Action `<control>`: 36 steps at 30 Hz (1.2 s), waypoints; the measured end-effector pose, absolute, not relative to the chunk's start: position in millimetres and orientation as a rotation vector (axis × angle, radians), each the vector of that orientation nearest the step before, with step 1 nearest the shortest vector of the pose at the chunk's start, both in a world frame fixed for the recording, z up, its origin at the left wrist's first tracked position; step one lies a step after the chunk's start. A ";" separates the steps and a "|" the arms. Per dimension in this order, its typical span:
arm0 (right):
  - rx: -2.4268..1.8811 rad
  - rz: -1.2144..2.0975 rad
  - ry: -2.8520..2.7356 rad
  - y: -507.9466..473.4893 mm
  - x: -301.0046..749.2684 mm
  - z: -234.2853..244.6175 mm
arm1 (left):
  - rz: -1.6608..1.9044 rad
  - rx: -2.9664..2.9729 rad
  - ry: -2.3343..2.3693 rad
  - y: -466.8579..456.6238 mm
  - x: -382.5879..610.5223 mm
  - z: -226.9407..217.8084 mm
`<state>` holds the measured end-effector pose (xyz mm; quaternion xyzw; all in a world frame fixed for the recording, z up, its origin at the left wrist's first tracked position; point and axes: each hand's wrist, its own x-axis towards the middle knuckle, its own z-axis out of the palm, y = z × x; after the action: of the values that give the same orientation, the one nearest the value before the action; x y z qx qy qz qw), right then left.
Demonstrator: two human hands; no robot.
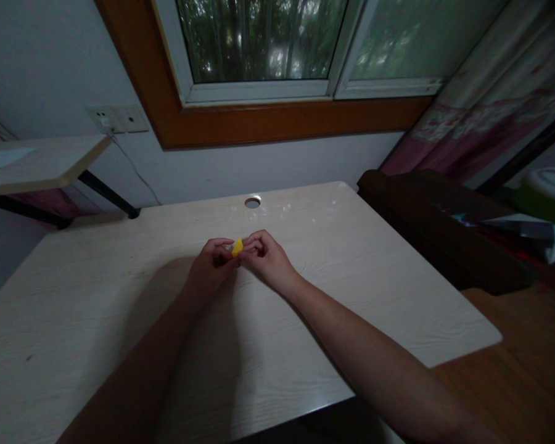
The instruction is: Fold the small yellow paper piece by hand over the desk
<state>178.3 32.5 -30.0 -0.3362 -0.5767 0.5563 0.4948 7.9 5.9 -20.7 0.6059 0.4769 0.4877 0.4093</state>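
Both my hands meet over the middle of a pale wooden desk. Between their fingertips is a small yellow piece, perhaps folded paper. My left hand pinches it from the left with curled fingers. My right hand pinches it from the right, fingers bent over it. Most of the yellow piece is hidden by the fingers, and I cannot tell whether it touches the desk.
A round cable hole sits near the desk's far edge. A second lighter table stands at left under a wall socket with a cord. A dark piece of furniture with clutter stands at right. A window is ahead.
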 end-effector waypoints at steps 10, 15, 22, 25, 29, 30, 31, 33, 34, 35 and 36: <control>-0.811 1.379 -1.317 31.4 177.4 -24.8 | 1.216 1.579 1.195 7.8 7.8 -22.0; -0.802 1.407 -1.314 31.9 178.0 -24.0 | 1.215 1.545 1.191 8.5 7.2 -21.6; -0.794 1.377 -1.267 35.1 178.0 -26.1 | 1.241 1.542 1.142 9.7 6.2 -25.5; -0.772 1.381 -1.230 37.6 178.1 -27.5 | 1.244 1.515 1.090 9.3 6.7 -25.0; -0.729 1.407 -1.151 40.2 178.5 -27.5 | 1.185 1.480 1.104 9.8 6.9 -24.2; -0.718 1.418 -1.139 40.3 178.6 -26.9 | 1.172 1.469 1.116 9.9 7.0 -24.0; -0.707 1.427 -1.134 40.3 178.7 -26.1 | 1.164 1.457 1.124 9.8 7.0 -23.8; -0.684 1.439 -1.136 39.6 179.0 -24.4 | 1.171 1.434 1.132 9.1 7.2 -23.1; -0.677 1.441 -1.143 39.2 179.2 -23.7 | 1.190 1.424 1.135 8.6 7.2 -22.6; -0.674 1.441 -1.153 38.7 179.4 -23.2 | 1.214 1.415 1.137 8.0 7.2 -22.1; -0.672 1.442 -1.165 38.2 179.7 -22.8 | 1.242 1.406 1.140 7.4 7.1 -21.5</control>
<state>179.7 38.2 -22.8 -0.2841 -0.4927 0.6099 0.5519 7.1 7.4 -21.5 0.5702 0.4624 0.5034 0.4556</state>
